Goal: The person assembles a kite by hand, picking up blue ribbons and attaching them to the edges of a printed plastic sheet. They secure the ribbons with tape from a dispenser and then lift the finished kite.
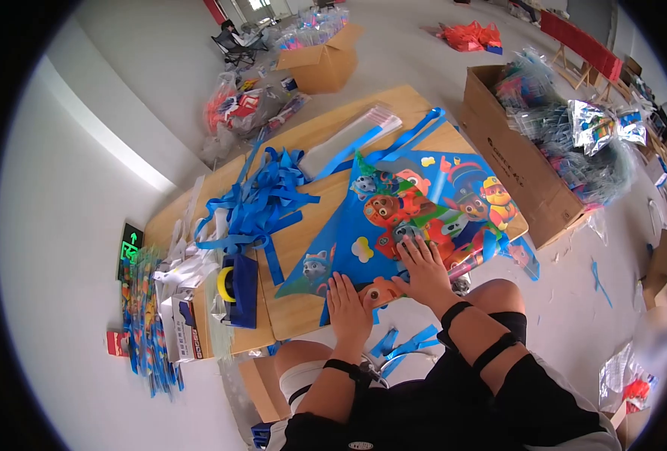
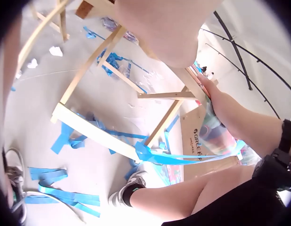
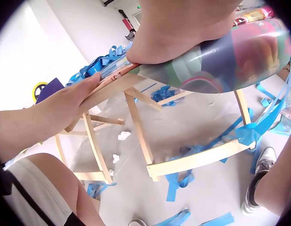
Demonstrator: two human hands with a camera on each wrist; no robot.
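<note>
A blue plastic sheet (image 1: pixel 363 218) printed with cartoon dogs lies over the front of the wooden table (image 1: pixel 288 308). The left hand (image 1: pixel 350 308) rests flat on its near edge, fingers straight. To the right, the right hand (image 1: pixel 426 274) presses on the printed part with fingers spread. In the right wrist view the sheet (image 3: pixel 216 61) curves down over the table edge beneath the right hand (image 3: pixel 183 33), and the left hand (image 3: pixel 65 106) lies at that edge. The left wrist view shows the left hand (image 2: pixel 164 28) only from the wrist side; its fingers are hidden.
Blue ribbons (image 1: pixel 262 199) are heaped on the table's left, near a tape dispenser (image 1: pixel 242 289) with yellow tape. Clear plastic sleeves (image 1: pixel 348 139) lie at the back. A large carton (image 1: pixel 525 161) of wrapped items stands right of the table. Blue strips (image 2: pixel 65 188) litter the floor.
</note>
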